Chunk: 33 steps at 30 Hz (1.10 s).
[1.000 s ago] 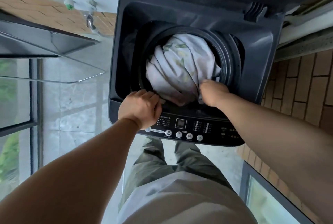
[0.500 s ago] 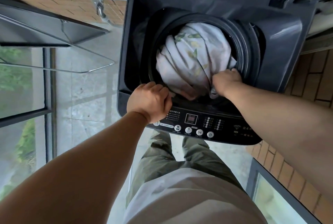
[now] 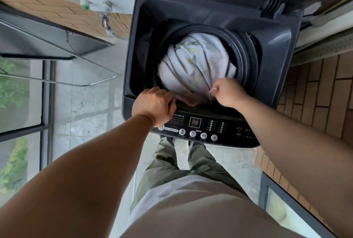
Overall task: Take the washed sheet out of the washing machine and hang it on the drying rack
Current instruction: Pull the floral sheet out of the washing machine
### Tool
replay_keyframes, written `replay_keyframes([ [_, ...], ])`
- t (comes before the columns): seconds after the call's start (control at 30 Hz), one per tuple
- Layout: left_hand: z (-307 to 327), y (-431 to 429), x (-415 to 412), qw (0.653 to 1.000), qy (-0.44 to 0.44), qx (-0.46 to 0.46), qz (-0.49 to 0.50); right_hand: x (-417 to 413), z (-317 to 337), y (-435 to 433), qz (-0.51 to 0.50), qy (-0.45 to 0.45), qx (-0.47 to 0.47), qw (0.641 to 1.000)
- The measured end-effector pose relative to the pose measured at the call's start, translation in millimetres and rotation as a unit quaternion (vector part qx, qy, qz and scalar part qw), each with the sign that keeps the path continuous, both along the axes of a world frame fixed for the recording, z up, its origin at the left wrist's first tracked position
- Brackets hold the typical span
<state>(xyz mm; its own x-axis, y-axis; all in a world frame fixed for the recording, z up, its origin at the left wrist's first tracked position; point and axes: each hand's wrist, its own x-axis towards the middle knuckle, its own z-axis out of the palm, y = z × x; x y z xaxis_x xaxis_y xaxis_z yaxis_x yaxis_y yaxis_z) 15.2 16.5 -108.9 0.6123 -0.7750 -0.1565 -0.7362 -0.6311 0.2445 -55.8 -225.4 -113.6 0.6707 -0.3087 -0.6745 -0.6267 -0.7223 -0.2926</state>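
My right hand [image 3: 227, 92] has closed into a fist, pinching a fold of the white leaf-printed sheet [image 3: 198, 60], still bunched in the dark grey top-loading washing machine [image 3: 277, 37]. My left hand [image 3: 154, 103] curls at the drum rim [image 3: 246, 60], grip unclear. Lifting can begin, I judge.

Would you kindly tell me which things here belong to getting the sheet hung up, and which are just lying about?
Job: sheet, pinched by the right hand; washing machine; left hand at its front rim; metal rail frame, probably the drying rack.
Just there: wall tap; brick wall; window.
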Motion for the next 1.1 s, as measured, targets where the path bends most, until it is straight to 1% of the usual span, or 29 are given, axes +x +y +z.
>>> replay_keyframes([
  [0.1,3,-1,-1,1.0,0.008,0.007,0.002,-19,16,-2,-0.044,-0.038,0.002,0.998],
  [0.2,8,-3,0,0.998,0.026,0.059,0.01,-33,31,-3,-0.093,-0.064,0.016,0.993],
  [0.27,14,-7,2,0.992,0.071,0.102,0.029,-39,46,-2,-0.112,-0.094,0.018,0.989],
  [0.33,31,-16,5,0.981,0.138,0.12,0.061,-42,66,-2,-0.121,-0.134,0.007,0.984],
  [0.37,40,-21,7,0.978,0.161,0.11,0.074,-41,75,-2,-0.124,-0.154,-0.004,0.98],
  [0.43,63,-34,7,0.978,0.176,0.075,0.078,-38,96,-3,-0.135,-0.202,-0.027,0.97],
  [0.6,109,-72,-1,0.965,0.243,-0.02,0.093,-27,151,-1,-0.152,-0.31,-0.024,0.938],
  [0.67,129,-84,-7,0.959,0.265,-0.047,0.09,-24,175,0,-0.157,-0.361,-0.037,0.918],
  [0.8,168,-105,-13,0.958,0.254,-0.11,0.08,-9,229,5,-0.135,-0.481,-0.047,0.865],
  [0.9,195,-116,-9,0.951,0.24,-0.158,0.116,6,286,3,-0.133,-0.582,-0.043,0.801],
  [0.97,213,-120,-7,0.946,0.232,-0.184,0.131,11,327,0,-0.133,-0.627,-0.045,0.767],
  [1.0,219,-121,-6,0.944,0.233,-0.194,0.132,12,342,-1,-0.124,-0.64,-0.039,0.758],
  [1.03,226,-123,-4,0.941,0.232,-0.207,0.134,12,354,-1,-0.109,-0.645,-0.029,0.756],
  [1.1,235,-126,0,0.931,0.23,-0.242,0.146,10,363,4,-0.078,-0.63,-0.005,0.772],
])
